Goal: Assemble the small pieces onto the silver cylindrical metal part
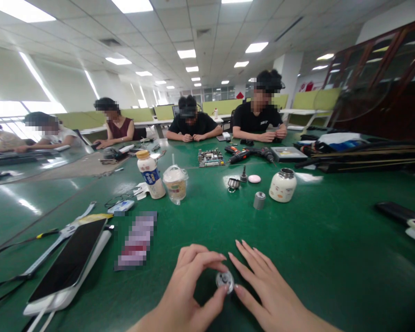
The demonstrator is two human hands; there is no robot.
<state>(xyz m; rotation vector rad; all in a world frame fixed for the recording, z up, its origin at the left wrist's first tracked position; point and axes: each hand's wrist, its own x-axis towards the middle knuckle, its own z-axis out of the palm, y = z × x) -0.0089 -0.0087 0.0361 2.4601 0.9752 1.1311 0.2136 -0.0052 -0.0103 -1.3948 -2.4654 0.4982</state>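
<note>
- The small round piece (224, 280) is near the front of the counter (318, 263), in the left hand's grip and between the two hands; it seems held by its rim so that its face stays uncovered.
- The left hand (190, 281) curls around it, thumb and forefinger pinching opposite edges with only the piece's width between them; the other fingers bend behind the forefinger.
- The right hand (268, 283) lies low, fingers spread and slanting forward, holding nothing; its thumb tip comes right up to the piece's edge, perhaps as a steadying stop, though I cannot tell whether it touches.
- To the left, a phone (71, 258) rests on a white block (74, 297) with cords at its near end, possibly for charging.
- Farther out, a grey cap (259, 201) and a cream jar (282, 186) stand side by side; the jar's open mouth faces up, a stable way to set it.
- Just beyond the cap are a metal ring-handled cup (233, 184), a dark stopper (244, 174) and a pink disc (254, 179), grouped probably to keep small parts together.
- Beyond them lie a circuit board (210, 158) and power drills (240, 155), nearer the co-workers seated opposite.
</note>
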